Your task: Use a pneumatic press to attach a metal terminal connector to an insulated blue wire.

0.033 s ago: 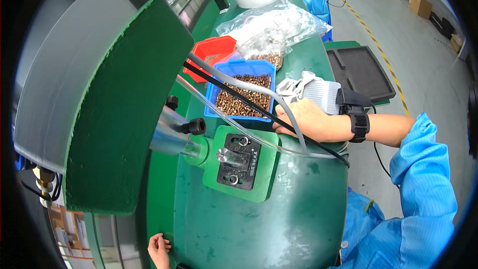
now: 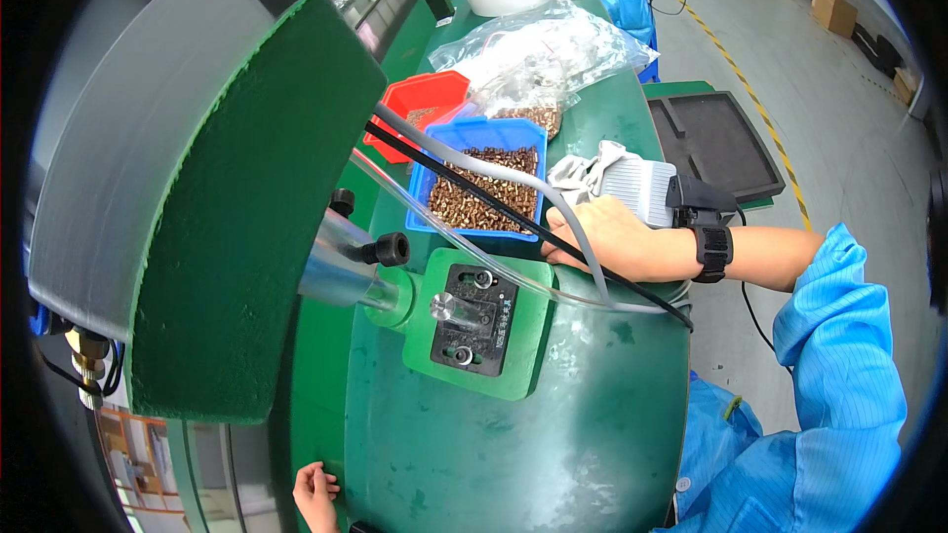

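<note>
green counter (image 2: 553, 434) carried everything; right hand (image 2: 602, 232) lay flat and empty beside the blue bin (image 2: 484, 188) of brass parts, left hand (image 2: 314, 494) gripped the counter edge; nothing had shifted.

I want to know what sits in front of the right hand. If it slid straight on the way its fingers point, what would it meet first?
Probably the blue bin of small brass parts: the right hand points left at its near right corner, under the hoses. Depth is unclear.
</note>
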The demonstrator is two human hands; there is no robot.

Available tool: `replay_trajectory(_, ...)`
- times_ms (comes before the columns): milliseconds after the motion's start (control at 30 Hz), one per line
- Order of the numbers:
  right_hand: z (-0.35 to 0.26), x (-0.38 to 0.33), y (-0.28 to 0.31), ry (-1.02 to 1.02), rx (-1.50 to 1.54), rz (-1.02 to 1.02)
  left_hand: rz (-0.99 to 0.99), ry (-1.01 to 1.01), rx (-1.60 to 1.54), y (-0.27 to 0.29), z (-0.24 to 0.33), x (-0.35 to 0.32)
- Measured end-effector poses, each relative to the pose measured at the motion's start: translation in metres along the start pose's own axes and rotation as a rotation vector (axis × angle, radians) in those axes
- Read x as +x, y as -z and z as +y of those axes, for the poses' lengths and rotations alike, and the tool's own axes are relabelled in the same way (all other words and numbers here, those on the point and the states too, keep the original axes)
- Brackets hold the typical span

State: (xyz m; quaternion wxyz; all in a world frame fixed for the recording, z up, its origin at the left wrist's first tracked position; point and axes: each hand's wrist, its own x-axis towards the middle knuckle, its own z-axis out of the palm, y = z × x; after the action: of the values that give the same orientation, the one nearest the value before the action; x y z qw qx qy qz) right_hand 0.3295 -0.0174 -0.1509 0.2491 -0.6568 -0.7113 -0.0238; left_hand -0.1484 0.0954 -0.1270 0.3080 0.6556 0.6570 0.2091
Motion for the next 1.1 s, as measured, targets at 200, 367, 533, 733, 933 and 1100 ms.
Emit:
replay_trajectory(200, 0.003, 0.0, -0.002, 0.011, 0.061, -0.019, 0.008, 0.011, -0.002, 0.0, 0.002, -0.001)
replay_trajectory(367, 0.005, -0.001, 0.0, 0.02, 0.01, -0.074, 0.016, -0.001, -0.043, -0.001, -0.01, 0.007)
replay_trajectory(533, -0.004, 0.001, 0.026, 0.06, 0.056, 0.006, 0.018, 0.018, -0.022, 0.0, 0.001, -0.001)
replay_trajectory(733, 0.008, 0.041, 0.042, 0.102, 0.001, 0.258, 0.002, -0.012, 0.018, -0.001, 0.001, -0.001)
replay_trajectory(933, 0.027, 0.048, 0.057, -0.071, -0.035, 0.255, 0.009, 0.039, -0.008, -0.001, 0.001, -0.002)
replay_trajectory(1100, 0.054, 0.024, 0.049, -0.237, -0.06, 0.031, 0.033, -0.041, -0.049, 0.006, -0.048, 0.027)
